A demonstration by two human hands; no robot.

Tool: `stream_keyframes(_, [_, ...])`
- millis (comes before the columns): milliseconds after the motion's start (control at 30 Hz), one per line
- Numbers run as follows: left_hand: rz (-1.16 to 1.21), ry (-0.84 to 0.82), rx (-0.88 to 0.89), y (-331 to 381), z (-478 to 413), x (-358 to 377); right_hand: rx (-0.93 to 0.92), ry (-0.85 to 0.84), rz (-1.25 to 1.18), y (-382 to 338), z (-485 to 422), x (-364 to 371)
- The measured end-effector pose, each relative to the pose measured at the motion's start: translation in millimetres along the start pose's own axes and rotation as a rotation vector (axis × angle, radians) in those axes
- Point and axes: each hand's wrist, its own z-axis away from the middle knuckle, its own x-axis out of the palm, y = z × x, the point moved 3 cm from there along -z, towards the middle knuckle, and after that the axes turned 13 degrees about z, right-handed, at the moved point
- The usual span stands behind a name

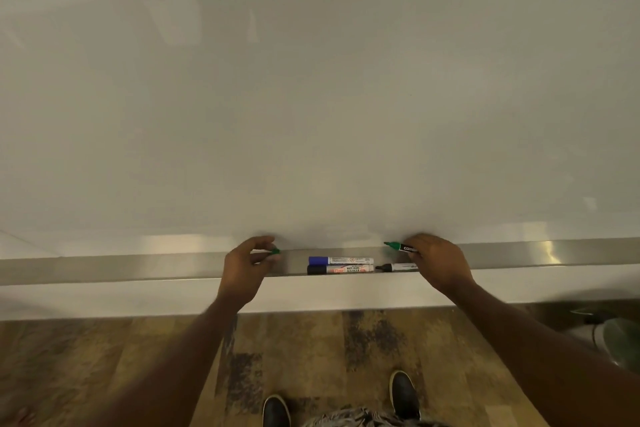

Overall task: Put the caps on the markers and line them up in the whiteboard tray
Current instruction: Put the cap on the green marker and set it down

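Three markers [341,264] lie in the tray [138,267].

We see bare tray [138,267] left of the left hand [247,267]; between our hands three markers [341,264] crowd it, the whiteboard [311,97] closing off behind.

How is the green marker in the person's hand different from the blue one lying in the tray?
The green marker is held above the tray by the right hand; the blue marker lies flat in it. The green marker's tip is bare, its green cap pinched in the left hand; the blue marker is capped. Both lie roughly along the tray.
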Motion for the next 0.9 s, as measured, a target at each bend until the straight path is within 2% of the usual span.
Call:
stream_keyframes(133, [0.249, -0.012, -0.047, 12.0, 6.4, 20.1, -0.077, 0.157, -0.085, -11.9, 2.6, -20.4])
stream_keyframes(233, [0.486, -0.047, -0.077, 20.2, 13.5, 35.0, -0.085, 0.238, -0.305, -30.1, 2.2, -38.9])
stream_keyframes(333, [0.691, -0.112, -0.117, 25.3, 18.2, 47.6, 0.038, 0.180, -0.726, -52.1, -0.3, -47.8])
stream_keyframes(400, [0.714, -0.129, -0.123, 29.4, 18.2, 54.0, 0.141, 0.072, -0.940, -63.4, -3.2, -50.4])
stream_keyframes(533, [0.592, -0.130, -0.053, 40.4, 15.0, 60.3, 0.040, -0.029, -0.884, -75.5, -8.4, -57.5])
stream_keyframes(667, [0.508, -0.176, 0.016, 48.9, 12.7, 62.5, -0.001, -0.016, -0.863, -79.3, -11.9, -62.8])
stream_keyframes(900, [0.433, -0.235, 0.030, 55.4, 13.3, 68.6, -0.081, -0.064, -0.844, -83.1, -16.7, -66.2])
